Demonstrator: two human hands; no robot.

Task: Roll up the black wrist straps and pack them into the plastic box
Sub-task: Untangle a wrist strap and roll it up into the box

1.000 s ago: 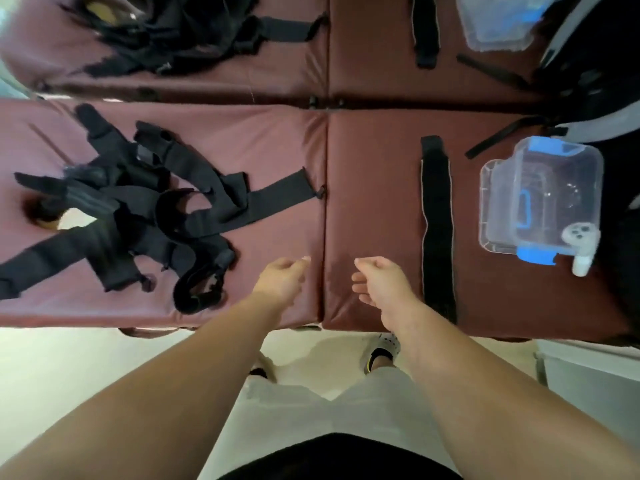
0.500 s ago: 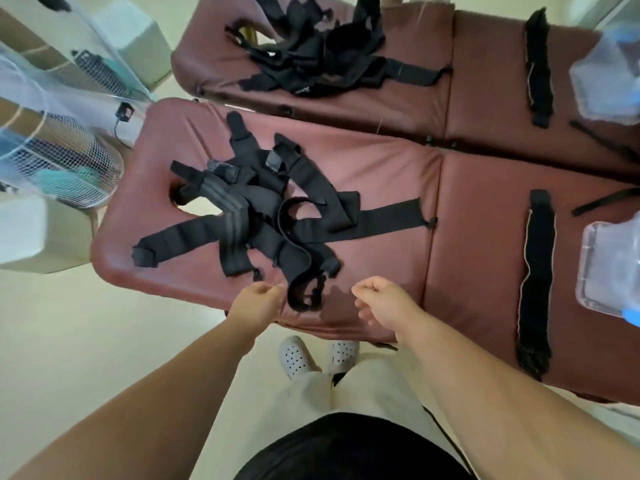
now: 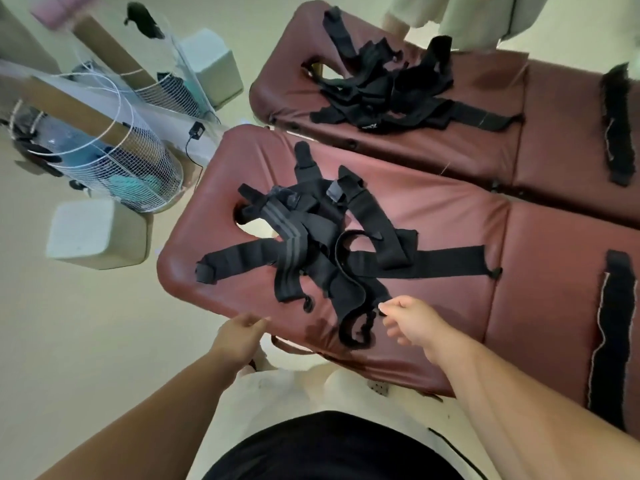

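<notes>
A tangled pile of black wrist straps (image 3: 322, 251) lies on the maroon bench (image 3: 450, 216), the right hand (image 3: 412, 320) pinching one strap's edge, the left hand (image 3: 242, 336) loosely curled, empty

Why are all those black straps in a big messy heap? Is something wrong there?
Yes, it looks untidy. The black straps lie crossed over each other in a tangle on the near padded table, and some cover its face hole. One flat strap lies apart at the right. The right hand reaches the heap's edge; the left hand is at the table's rim.
</notes>
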